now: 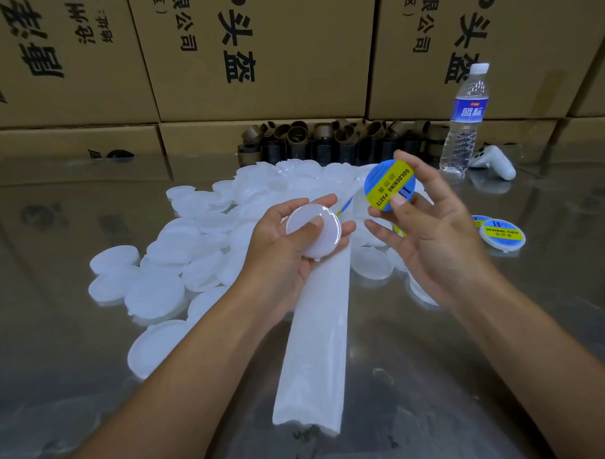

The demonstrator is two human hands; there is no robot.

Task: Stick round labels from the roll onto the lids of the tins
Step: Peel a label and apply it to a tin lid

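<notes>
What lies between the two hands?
In the head view, the white backing strip runs between the left hand, holding a lid, and the right hand, pinching a label.

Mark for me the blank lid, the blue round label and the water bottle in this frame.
blank lid (330, 230): head view, on its glossy top face.
blue round label (390, 185): head view, on its yellow printed band.
water bottle (469, 110): head view, on its blue wrapper.

Head view – looking forward and down, close over the table (504, 342).
</notes>
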